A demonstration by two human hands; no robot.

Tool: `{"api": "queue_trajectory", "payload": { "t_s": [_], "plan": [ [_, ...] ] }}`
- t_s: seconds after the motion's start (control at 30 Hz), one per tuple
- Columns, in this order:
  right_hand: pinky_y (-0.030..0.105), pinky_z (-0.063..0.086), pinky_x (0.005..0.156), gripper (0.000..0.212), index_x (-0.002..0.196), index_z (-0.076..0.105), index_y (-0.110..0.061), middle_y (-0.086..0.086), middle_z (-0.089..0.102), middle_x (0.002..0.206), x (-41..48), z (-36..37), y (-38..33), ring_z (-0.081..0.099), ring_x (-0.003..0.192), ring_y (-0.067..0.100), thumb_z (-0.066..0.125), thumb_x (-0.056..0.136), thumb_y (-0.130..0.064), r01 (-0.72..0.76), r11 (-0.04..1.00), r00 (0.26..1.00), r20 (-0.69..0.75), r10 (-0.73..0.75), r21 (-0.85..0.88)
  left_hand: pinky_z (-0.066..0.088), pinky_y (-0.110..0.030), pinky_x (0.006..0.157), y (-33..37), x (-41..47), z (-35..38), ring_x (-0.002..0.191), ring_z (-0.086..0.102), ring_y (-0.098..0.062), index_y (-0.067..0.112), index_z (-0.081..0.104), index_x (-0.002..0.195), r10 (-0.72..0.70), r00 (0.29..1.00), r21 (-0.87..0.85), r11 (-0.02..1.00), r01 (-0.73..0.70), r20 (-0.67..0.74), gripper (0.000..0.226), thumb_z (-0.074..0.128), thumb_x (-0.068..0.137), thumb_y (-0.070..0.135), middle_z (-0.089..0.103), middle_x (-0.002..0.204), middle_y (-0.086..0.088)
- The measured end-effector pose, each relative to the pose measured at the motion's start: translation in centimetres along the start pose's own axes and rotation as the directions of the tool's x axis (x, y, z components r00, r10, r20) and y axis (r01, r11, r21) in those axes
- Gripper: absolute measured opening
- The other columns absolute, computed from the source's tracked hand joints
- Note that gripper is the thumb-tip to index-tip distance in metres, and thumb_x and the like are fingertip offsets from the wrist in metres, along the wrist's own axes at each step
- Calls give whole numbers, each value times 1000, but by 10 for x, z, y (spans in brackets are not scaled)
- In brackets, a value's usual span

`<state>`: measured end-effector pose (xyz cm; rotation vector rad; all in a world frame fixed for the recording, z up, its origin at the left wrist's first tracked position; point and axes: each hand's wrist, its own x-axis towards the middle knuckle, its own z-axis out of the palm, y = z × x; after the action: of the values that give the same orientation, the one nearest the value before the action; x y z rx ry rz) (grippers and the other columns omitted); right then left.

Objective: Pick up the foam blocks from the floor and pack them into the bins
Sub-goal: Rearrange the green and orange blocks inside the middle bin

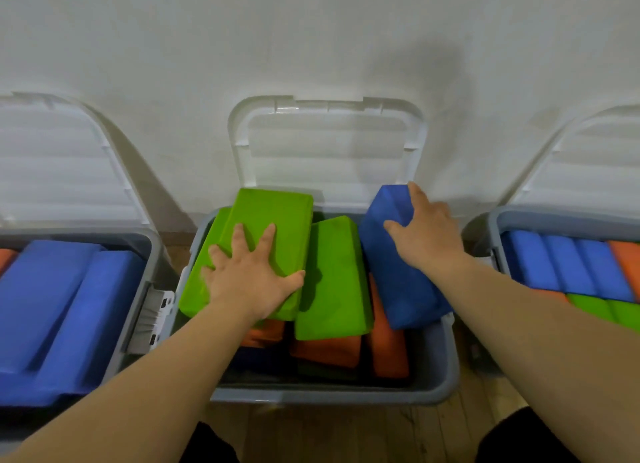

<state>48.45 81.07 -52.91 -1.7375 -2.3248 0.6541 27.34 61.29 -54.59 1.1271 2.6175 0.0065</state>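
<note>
Under our left hand (249,282), whose fingers (239,238) lie spread wide and flat, a green foam block (273,209) sits tilted atop the pile in the middle bin (346,395). Just right of those fingers lies a second green block (332,282), with orange blocks (327,353) beneath. Our right hand (431,235) grips a blue block (391,272), fingers curled over its far end, its near end reaching the bin's right rim. Outside both hands, a left bin (147,254) and a right bin (493,220) hold more blocks.

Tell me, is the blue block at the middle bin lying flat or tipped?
Tipped. The blue block slants over the right rim of the bin, far end raised, with the right hand gripping it.
</note>
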Motion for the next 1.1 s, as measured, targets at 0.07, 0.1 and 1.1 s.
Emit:
{"api": "queue_trajectory", "payload": {
  "t_s": [0.07,0.1,1.1],
  "plan": [
    [49,47,103,82,162,9,-37,21,42,141,-4,-11,-6,51,123,45,56,97,-54,14,999,1000,-27,-13,50,25,-67,113,0,1,-4,149,12,-52,55,-1,157,-5,1000,-18,1000,5,1,109,46,68,94,-5,171,0],
    [46,46,102,80,162,11,-35,21,42,142,-6,-15,-10,52,123,44,55,98,-53,30,997,998,-49,-26,76,25,-67,113,0,0,-6,149,13,-52,54,1,158,-5,1000,-19,1000,5,1,109,47,67,94,-4,171,0],
    [45,53,95,39,135,44,-37,-1,65,103,-36,69,-72,63,86,23,45,104,-13,-335,616,877,475,-72,713,33,-52,117,-11,-4,-23,143,35,-35,54,7,158,295,948,-104,946,-307,-116,96,33,74,92,28,162,-7]
  ]
}}
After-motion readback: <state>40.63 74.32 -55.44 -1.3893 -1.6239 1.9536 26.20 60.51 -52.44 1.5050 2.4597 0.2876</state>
